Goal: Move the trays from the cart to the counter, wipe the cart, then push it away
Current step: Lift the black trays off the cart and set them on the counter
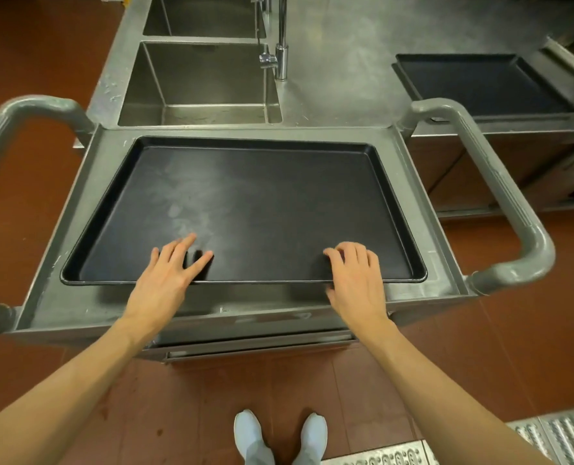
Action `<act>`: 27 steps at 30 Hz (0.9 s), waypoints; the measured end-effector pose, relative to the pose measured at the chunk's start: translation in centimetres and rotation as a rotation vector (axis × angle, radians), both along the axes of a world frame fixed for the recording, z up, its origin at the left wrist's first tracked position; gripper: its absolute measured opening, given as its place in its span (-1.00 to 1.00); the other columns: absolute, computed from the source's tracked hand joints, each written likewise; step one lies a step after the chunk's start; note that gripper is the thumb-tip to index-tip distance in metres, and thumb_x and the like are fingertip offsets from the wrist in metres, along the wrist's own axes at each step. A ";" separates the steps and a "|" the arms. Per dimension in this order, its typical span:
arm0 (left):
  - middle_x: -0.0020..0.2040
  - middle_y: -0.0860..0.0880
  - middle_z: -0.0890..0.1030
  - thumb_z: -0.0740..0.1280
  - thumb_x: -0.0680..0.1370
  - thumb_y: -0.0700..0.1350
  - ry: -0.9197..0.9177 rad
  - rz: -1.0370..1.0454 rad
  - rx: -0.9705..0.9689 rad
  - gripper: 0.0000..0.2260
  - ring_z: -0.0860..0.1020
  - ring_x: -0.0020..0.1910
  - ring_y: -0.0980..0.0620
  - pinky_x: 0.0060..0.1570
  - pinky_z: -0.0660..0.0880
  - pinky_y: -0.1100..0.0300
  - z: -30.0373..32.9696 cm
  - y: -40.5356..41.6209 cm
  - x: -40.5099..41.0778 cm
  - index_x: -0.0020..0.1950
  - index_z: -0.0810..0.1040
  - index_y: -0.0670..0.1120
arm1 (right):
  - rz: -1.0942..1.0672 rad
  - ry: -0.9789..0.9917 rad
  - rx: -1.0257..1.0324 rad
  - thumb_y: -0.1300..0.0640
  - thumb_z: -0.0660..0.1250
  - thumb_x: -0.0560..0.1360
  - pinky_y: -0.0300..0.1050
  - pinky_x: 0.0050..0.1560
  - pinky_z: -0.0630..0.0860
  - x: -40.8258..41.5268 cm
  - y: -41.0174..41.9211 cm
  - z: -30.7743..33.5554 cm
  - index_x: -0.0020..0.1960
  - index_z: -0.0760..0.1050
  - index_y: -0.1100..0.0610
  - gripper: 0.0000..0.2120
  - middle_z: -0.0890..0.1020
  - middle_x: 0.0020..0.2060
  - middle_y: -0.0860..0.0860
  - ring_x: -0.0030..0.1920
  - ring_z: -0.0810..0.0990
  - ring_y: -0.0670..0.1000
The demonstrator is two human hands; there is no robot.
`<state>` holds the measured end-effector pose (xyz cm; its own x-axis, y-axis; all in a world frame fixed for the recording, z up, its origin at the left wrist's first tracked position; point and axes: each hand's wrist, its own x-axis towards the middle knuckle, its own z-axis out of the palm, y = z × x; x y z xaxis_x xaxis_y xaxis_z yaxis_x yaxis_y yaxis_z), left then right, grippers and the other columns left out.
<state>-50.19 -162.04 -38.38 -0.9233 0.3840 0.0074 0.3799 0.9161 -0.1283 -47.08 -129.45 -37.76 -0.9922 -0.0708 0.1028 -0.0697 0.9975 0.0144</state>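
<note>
A large black tray point(245, 209) lay flat on the top shelf of a grey metal cart point(413, 156), filling most of that shelf, its long near rim parallel to the cart's front edge. The person's left hand point(165, 276) rested over the near rim toward the tray's left half, palm down, its fingers point(185, 245) spread apart and extended onto the tray's inner surface, gripping nothing. The right hand point(356, 280) lay over the same rim toward the right half, its fingers point(346, 255) loosely curled and close together on the tray floor, with the thumb at the outer edge of the rim (whether it pressed beneath the rim could not be told). Both forearms were bare. Curved grey handles point(513, 203) stood at either end of the cart. Behind the cart ran a steel counter point(346, 62) with two sink basins point(205, 85) and a tap point(280, 55). On the counter, to the right and well apart from the cart's tray, sat stacked black trays point(480, 85). The floor point(27, 45) was reddish brown, and two pale shoes point(279, 437) showed at the bottom edge.
</note>
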 end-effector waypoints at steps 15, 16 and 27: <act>0.30 -0.06 0.56 0.37 0.20 -0.56 0.254 -0.175 0.220 -0.20 0.57 0.22 -0.19 0.04 0.59 -0.20 7.2 -0.8 -1.2 0.38 0.49 -0.07 | 0.119 0.206 -0.016 0.44 0.61 0.01 0.23 -0.01 0.65 -2.1 1.0 5.8 0.27 0.61 0.15 -0.17 0.72 0.04 0.16 0.04 0.71 0.23; 0.30 -0.05 0.56 0.37 0.19 -0.56 0.262 -0.189 0.226 -0.20 0.57 0.22 -0.19 0.04 0.59 -0.19 7.6 -0.6 -1.5 0.38 0.49 -0.06 | 0.116 0.230 -0.017 0.45 0.60 0.01 0.23 -0.01 0.65 -2.0 1.3 6.3 0.27 0.60 0.14 -0.17 0.72 0.03 0.15 0.03 0.71 0.23; 0.12 -0.09 0.69 0.28 0.31 -0.41 0.476 -0.365 0.348 -0.54 0.66 0.07 -0.16 -0.02 0.62 -0.12 13.6 5.8 -6.0 0.15 0.64 -0.14 | 0.046 0.435 0.042 0.39 0.62 0.13 0.21 0.04 0.64 -2.1 8.1 13.9 0.31 0.58 0.13 -0.24 0.71 0.09 0.14 0.08 0.69 0.24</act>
<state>-56.14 -156.25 -24.82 -0.6011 0.5713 0.5589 0.6469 0.7584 -0.0795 -49.17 -121.39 -23.89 -0.8527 -0.1272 0.5067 -0.0928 0.9914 0.0926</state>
